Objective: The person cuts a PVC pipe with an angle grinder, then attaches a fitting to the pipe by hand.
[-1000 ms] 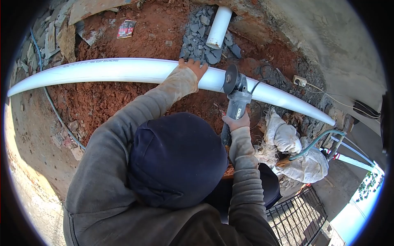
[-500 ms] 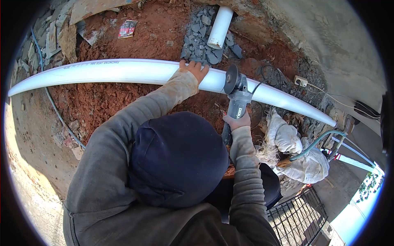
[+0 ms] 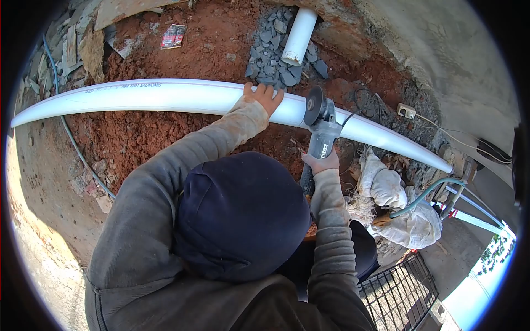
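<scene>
Pipe: a long white pipe lies across the red dirt, running from the left edge to the lower right, clear of the ground enough for a blade to pass through it.
Left hand: the left hand lies flat on top of the pipe, fingers spread and open, just beside the cutting spot; I take it that it pins the pipe so it cannot roll or jump.
Right hand: the right hand has its grip clamped around the body of the grinder.
Grinder: its disc stands edge-on against the pipe, square across it, which suits a straight cut.
Nearby: a short white pipe stub sits in grey stones beyond; white sacks and a hose lie to the right.
</scene>
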Available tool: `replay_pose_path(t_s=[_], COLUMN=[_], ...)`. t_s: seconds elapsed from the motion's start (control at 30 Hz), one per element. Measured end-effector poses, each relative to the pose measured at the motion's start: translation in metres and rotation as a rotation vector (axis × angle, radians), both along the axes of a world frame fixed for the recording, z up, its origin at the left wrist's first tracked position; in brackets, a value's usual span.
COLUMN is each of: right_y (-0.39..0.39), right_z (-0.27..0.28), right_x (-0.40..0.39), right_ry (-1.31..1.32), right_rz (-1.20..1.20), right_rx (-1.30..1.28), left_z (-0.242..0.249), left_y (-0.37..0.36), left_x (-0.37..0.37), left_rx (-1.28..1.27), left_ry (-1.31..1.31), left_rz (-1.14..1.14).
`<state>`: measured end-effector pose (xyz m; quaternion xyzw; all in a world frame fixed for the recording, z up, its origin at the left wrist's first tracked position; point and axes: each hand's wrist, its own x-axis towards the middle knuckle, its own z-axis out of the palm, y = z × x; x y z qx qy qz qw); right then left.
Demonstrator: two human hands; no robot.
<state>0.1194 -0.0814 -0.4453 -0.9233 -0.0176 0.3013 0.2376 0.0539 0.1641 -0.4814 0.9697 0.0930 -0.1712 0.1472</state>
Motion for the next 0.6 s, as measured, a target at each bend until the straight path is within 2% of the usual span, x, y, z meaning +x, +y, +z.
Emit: replay_pose_path(t_s=[0.23,0.43,0.53,0.6], right_y=[0.005,0.007,0.002,0.002], right_z=[0.009,0.015,0.010,0.011], right_x=[-0.002,-0.002,0.001,0.000], right_ry=[0.013,-0.017,-0.003,-0.005], right_rz=[-0.016,0.026,0.021,0.025], right_rx=[-0.012,-0.075,-0.064,-0.055], left_z=[-0.003,0.033,0.028,0.017], left_y=[-0.003,0.016,0.031,0.040], left_x=[-0.001,0.022,0.037,0.044], left_rx=[0.011,-0.133,-0.227,-0.392], left_ry=[-0.021,0.234,0.333,0.460], left_rz=[0.018,0.001,0.044,0.012])
